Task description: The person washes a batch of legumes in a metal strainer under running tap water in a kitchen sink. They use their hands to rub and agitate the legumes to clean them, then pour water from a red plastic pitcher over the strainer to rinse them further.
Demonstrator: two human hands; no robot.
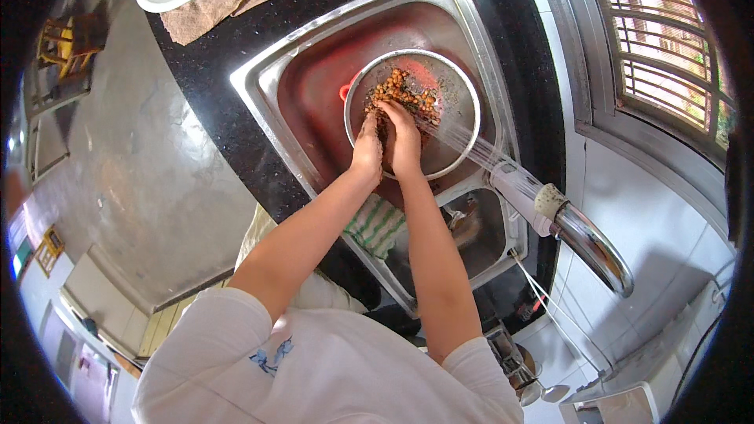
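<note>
A wide round pan or sieve (477, 122) with a pale rim sits inside the larger basin of a steel sink (294, 106). Small orange-brown beans or seeds (404, 88), mixed with dark bits, are heaped in it. My left hand (366, 151) and my right hand (404, 135) face each other palm to palm over the near part of the heap. Their fingers close around some of the beans, and the palms are partly hidden. From the curved tap (593, 247), water sprays into the vessel just right of my right hand.
A green-striped cloth (375, 226) hangs by the smaller basin (496, 228). On the black counter (212, 71), a white bowl (177, 0) rests on a brown towel (224, 8). A barred window (660, 39) is at right; spoons (542, 392) lie near the lower right.
</note>
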